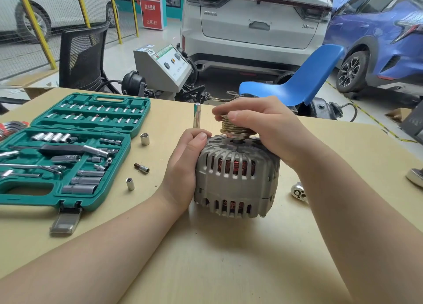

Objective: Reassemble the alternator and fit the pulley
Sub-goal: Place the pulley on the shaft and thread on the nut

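The grey alternator (235, 177) stands upright on the table, copper windings showing through its slots. A ribbed, brass-coloured pulley (233, 126) sits on its top shaft. My right hand (258, 125) grips the pulley from above, fingers curled round its top. My left hand (185, 164) grips the alternator's left side, thumb on the upper rim. A tall chrome socket (196, 115) stands upright just behind my left hand.
An open green socket set case (68, 148) lies at the left. Loose sockets (144, 139) (130, 184) and a bit adapter (142, 167) lie between case and alternator. A chrome ratchet head (298, 192) lies at the right. A blue chair (295, 84) stands behind the table.
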The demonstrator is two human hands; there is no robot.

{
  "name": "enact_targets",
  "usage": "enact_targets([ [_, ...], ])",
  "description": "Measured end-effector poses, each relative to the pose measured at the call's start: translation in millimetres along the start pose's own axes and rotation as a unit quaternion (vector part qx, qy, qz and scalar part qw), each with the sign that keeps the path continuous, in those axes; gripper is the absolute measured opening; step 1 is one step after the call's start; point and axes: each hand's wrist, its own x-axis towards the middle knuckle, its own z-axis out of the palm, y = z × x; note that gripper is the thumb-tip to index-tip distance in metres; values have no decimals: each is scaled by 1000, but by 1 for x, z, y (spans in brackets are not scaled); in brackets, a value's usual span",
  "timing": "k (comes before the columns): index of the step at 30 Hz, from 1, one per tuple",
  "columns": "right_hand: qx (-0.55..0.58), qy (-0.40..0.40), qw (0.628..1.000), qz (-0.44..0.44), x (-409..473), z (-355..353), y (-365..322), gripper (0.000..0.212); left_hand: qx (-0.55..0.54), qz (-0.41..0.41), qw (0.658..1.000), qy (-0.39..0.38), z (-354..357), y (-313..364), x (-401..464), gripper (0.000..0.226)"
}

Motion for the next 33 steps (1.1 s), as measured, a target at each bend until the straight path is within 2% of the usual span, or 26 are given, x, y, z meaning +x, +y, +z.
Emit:
enact_targets([
  [9, 0, -5, 1000, 6, -3, -4, 5, 38, -2, 2, 1000, 3, -2, -2, 1, 37],
  [18, -37, -53, 998, 6, -5, -7, 5, 41, -10, 7, 1000, 4, 1, -1, 0, 37],
  [24, -18, -55, 998, 19, -6, -6, 3, 35, -3, 8, 1000, 2, 0, 0, 0, 41],
  [26, -57, -43, 997, 31, -7, -4, -1, 34, -4, 7, 1000, 2, 0, 0, 0, 41],
  [28, -181, -11, 983, 23, -8, 0, -6, 39, -9, 7, 1000, 4, 1, 0, 0, 41],
  [30, -316, 1, 949, 2, -8, 4, -11, 46, -11, 6, 1000, 7, 1, 0, -1, 43],
  [31, -339, 1, 941, 1, -8, 6, -13, 48, -13, 5, 1000, 9, 1, -1, -1, 42],
  [33, -299, -2, 954, 18, -7, 5, -14, 45, -15, 4, 1000, 8, 0, -1, 0, 40],
])
